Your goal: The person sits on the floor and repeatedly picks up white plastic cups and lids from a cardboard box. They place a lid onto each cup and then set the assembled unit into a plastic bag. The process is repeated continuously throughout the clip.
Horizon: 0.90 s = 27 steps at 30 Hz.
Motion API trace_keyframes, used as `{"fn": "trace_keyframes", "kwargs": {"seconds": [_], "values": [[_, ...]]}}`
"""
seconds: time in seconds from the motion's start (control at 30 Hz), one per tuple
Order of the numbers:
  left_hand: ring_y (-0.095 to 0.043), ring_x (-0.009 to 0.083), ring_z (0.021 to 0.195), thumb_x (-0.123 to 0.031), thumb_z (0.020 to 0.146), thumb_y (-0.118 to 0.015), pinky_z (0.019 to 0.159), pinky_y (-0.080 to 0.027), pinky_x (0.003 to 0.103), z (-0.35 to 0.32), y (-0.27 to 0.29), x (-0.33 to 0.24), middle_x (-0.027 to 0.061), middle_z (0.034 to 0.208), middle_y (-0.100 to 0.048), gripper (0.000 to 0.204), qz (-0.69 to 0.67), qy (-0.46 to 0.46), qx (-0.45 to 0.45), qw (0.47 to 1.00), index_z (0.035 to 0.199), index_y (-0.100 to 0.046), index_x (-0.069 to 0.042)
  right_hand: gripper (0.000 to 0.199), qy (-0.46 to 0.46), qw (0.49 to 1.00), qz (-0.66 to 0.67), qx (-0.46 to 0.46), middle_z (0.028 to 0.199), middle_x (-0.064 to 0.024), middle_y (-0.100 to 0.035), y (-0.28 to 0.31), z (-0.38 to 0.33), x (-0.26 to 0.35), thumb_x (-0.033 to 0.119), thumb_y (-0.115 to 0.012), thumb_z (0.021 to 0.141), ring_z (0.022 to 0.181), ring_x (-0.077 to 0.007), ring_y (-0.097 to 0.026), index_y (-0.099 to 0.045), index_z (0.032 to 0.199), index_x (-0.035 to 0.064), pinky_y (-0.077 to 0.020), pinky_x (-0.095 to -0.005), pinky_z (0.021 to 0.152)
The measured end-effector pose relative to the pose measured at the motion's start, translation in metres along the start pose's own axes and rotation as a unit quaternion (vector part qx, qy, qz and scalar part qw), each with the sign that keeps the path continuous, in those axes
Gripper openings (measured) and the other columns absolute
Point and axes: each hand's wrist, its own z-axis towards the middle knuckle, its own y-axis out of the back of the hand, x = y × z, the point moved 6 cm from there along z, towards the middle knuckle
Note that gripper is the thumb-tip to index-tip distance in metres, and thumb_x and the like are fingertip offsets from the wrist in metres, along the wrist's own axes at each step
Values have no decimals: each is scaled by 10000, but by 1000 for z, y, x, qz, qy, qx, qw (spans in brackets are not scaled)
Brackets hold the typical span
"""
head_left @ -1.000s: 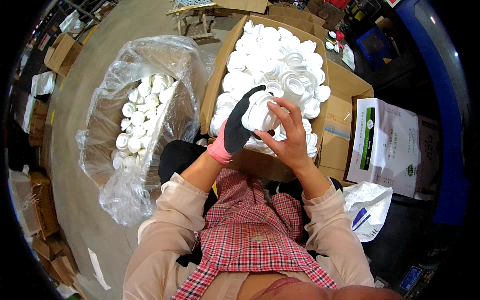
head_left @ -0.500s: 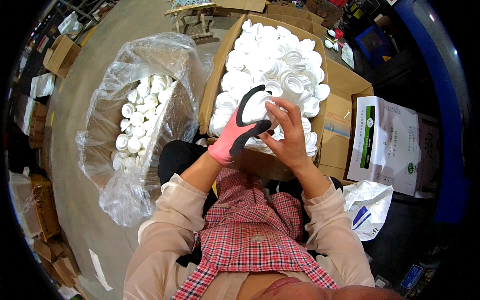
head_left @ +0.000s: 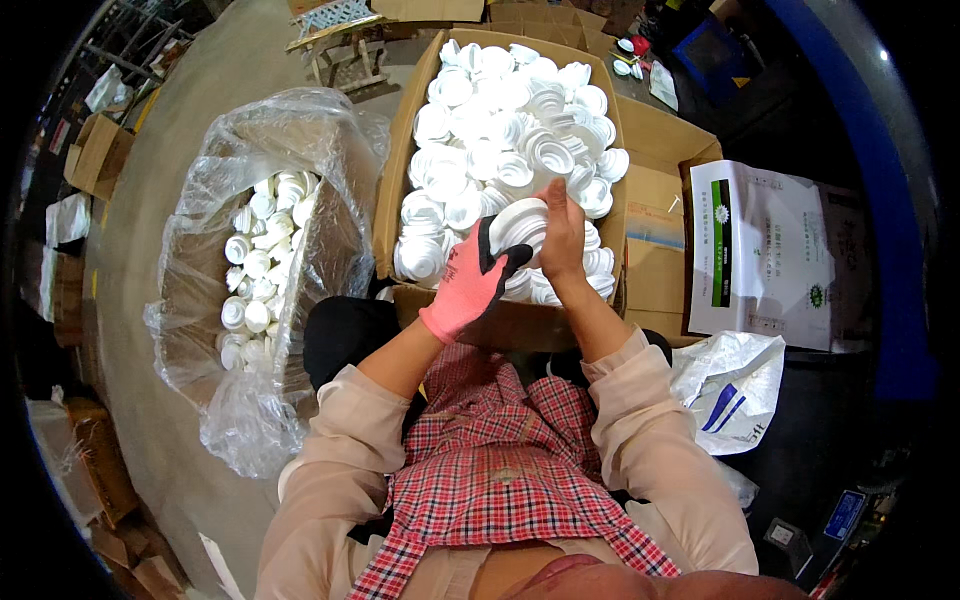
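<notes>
L hand [head_left: 470,280] (gloved) & R hand [head_left: 564,238] hold wht pc [head_left: 520,226] over box [head_left: 490,323].

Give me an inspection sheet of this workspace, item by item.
Surface: grey concrete floor, visible at left.
Things: round white piece held at the near end of a carton heaped with similar ones; more white pieces in a plastic-lined box at left.
Clutter: crumpled white sack at right.
Left hand: pink-and-black glove, gripping the piece.
Right hand: bare, against its right side; finger grip partly hidden.
Cables: nothing seen.
Surroundings: printed white carton and blue panel at right.
</notes>
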Motion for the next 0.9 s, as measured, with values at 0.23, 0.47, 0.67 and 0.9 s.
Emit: {"fn": "trace_keyframes", "kwargs": {"seconds": [0.23,0.47,0.67,0.9], "values": [[-655,208,1010,-278,973,-528,838,-530,322,11,25,-27,112,1130,-658,434,-507,160,89,842,1282,-513,26,668,-64,971,198,115,1160,-155,-592,-15,0,16,600,-399,965,1073,-193,-533,-515,1218,-8,-443,-333,909],[-631,196,1063,-254,963,-544,893,-531,332,10,29,-11,107,1222,-610,440,-623,219,69,747,1308,-504,15,925,211,936,-138,248,1403,-108,-433,-17,-22,37,332,-863,638,1243,-256,-461,-421,1412,87,-437,-360,965],[-628,190,1064,-235,951,-558,909,-506,309,11,31,-24,95,1188,-620,409,-546,168,79,817,1275,-532,13,927,271,918,-190,217,1370,-137,-470,-12,-29,47,414,-849,609,1239,-282,-473,-466,1366,40,-438,-358,950],[-618,182,1077,-250,951,-565,918,-500,308,11,29,-26,98,1168,-619,421,-452,102,72,883,1272,-530,22,917,259,923,-191,210,1346,-137,-527,-9,-34,40,377,-874,600,1233,-295,-502,-476,1350,29,-421,-361,987]]}}
